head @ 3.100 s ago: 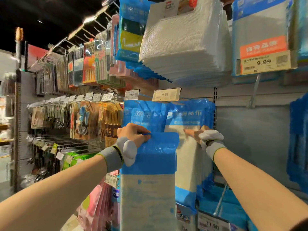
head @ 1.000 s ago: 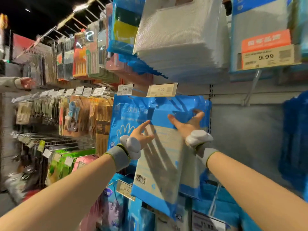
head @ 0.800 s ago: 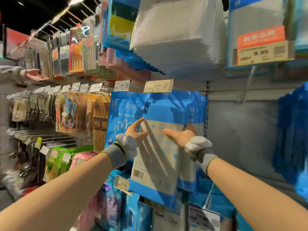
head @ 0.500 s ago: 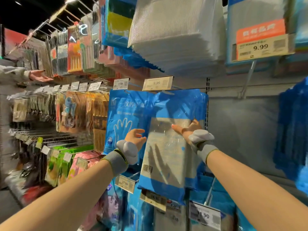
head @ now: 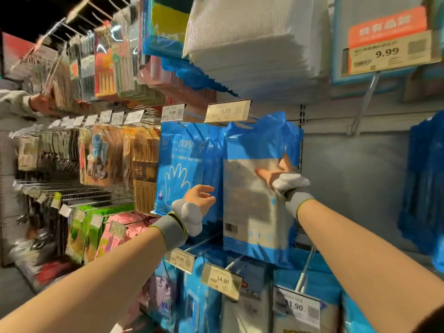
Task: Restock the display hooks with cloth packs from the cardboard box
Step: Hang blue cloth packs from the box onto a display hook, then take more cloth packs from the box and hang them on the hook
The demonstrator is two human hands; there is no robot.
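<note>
A flat blue-and-white plastic cloth pack (head: 254, 203) hangs upright from a metal display hook (head: 242, 127). Its barcoded back faces outward.

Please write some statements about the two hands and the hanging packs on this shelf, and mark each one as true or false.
1. The right hand touches the front of the cloth pack. True.
2. The left hand grips the cloth pack. False: it holds nothing; its fingers are relaxed in front of the glove pack.
3. The price tag above the cloth pack reads 14.90. False: it reads 9.99.
4. The glove pack hangs to the left of the cloth pack. True.
5. The orange sign at the upper right has 9.99 printed below it. True.
</note>
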